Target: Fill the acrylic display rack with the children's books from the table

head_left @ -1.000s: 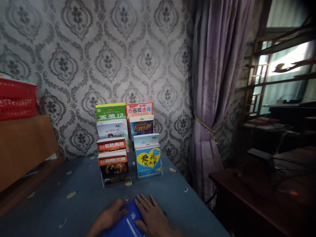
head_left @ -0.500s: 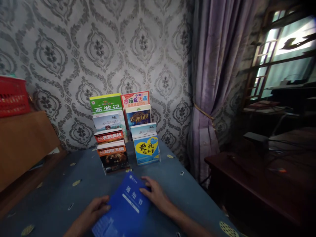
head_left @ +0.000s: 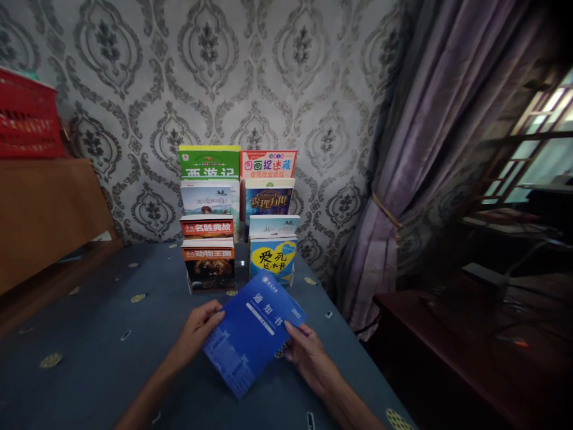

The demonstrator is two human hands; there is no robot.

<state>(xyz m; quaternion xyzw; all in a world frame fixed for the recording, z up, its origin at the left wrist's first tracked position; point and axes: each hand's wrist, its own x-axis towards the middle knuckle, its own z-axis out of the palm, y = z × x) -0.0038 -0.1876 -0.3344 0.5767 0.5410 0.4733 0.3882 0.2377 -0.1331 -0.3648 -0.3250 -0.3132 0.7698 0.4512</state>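
Note:
Between my two hands a blue booklet (head_left: 250, 343) with white printing on its cover is held tilted above the table. My left hand (head_left: 201, 325) pinches its left edge, thumb on the cover. On the right edge, my right hand (head_left: 308, 352) grips with the thumb on top and the other fingers partly behind. Beyond the booklet, books stand in two stepped columns. At the front are a book with a lion on its cover (head_left: 208, 272) and a blue book with a yellow heart (head_left: 264, 254), whose lower part the booklet overlaps.
A dark blue patterned cloth covers the table (head_left: 147, 334). At the left stand a cardboard box (head_left: 49, 215) and a red basket (head_left: 31, 119). A purple curtain (head_left: 403, 179) hangs on the right, beside a dark red table (head_left: 447, 334).
The booklet has come up and toward the books, its cover now in fuller view. My right hand has gone from resting over its edge to gripping it. The camera view has turned slightly.

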